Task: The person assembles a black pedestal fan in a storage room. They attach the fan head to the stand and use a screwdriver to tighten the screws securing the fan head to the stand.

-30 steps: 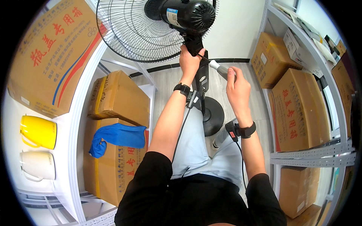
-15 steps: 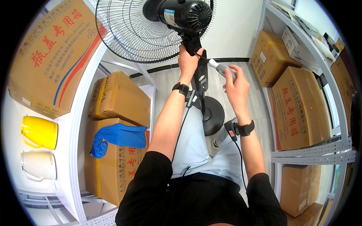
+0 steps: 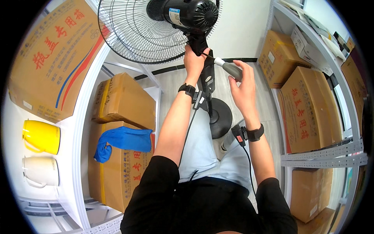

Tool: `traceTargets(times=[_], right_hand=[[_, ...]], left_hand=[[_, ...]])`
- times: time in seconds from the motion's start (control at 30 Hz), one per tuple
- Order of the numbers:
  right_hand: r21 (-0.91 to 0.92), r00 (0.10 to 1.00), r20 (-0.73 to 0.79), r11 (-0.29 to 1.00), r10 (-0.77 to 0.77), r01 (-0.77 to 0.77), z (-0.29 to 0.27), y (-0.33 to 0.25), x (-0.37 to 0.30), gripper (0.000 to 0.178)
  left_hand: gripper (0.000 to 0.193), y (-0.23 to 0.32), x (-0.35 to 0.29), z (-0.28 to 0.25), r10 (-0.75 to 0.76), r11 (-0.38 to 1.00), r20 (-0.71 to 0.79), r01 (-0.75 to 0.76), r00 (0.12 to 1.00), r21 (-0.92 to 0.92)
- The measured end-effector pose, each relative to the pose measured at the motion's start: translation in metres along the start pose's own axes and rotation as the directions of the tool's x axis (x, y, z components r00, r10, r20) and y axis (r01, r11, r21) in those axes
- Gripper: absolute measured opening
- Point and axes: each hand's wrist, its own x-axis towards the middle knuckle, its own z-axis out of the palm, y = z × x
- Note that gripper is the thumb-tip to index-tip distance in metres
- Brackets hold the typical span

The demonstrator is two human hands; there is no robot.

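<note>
A black pedestal fan point(image 3: 190, 16) stands before me, its wire cage turned left and its round base point(image 3: 223, 119) on the floor. My left hand point(image 3: 193, 65) is wrapped round the fan's neck, just under the motor housing. In my right hand point(image 3: 245, 90) is a screwdriver point(image 3: 233, 71) with a grey handle and white collar, gripped by thumb and fingers near the butt end. Its thin dark shaft slants up and left to the neck beside my left fingers. Whether the tip sits in a screw is too small to tell.
Shelves flank me on both sides. Cardboard boxes point(image 3: 124, 99) with a blue cloth point(image 3: 126, 139) fill the left one, near a yellow jug point(image 3: 43, 136) and a white jug point(image 3: 41, 171). More boxes point(image 3: 309, 109) stand on the right shelf. A white wall rises behind the fan.
My right fingers have shifted round the screwdriver's handle, and more of the grey handle now shows. My left hand stays on the fan's neck.
</note>
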Motion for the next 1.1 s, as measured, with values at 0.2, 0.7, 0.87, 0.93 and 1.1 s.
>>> traceTargets(times=[0.2, 0.7, 0.87, 0.93, 1.1], right_hand=[[-0.060, 0.916, 0.183, 0.934, 0.356, -0.352, 0.000, 0.010, -0.003, 0.030], [-0.052, 0.969, 0.052, 0.970, 0.241, -0.238, 0.003, 0.016, -0.003, 0.030], [0.034, 0.999, -0.034, 0.999, 0.024, -0.023, -0.001, 0.022, 0.000, 0.030], [0.035, 0.999, -0.006, 0.999, 0.040, -0.039, 0.001, 0.018, 0.001, 0.030], [0.099, 0.992, 0.044, 0.987, 0.122, -0.125, -0.002, 0.009, 0.002, 0.029]], left_hand=[[0.064, 0.005, -0.001, -0.001, 0.011, 1.000, 0.001, -0.011, 1.000, -0.017], [0.089, -0.005, -0.011, 0.001, 0.117, 0.965, -0.058, -0.127, 0.991, -0.228], [0.073, -0.002, -0.026, -0.015, 0.427, 0.899, 0.057, -0.418, 0.902, -0.129], [0.055, 0.000, -0.027, -0.019, 0.467, 0.884, 0.073, -0.465, 0.881, -0.044], [0.044, 0.010, -0.036, -0.025, 0.639, 0.675, 0.076, -0.605, 0.766, 0.423]])
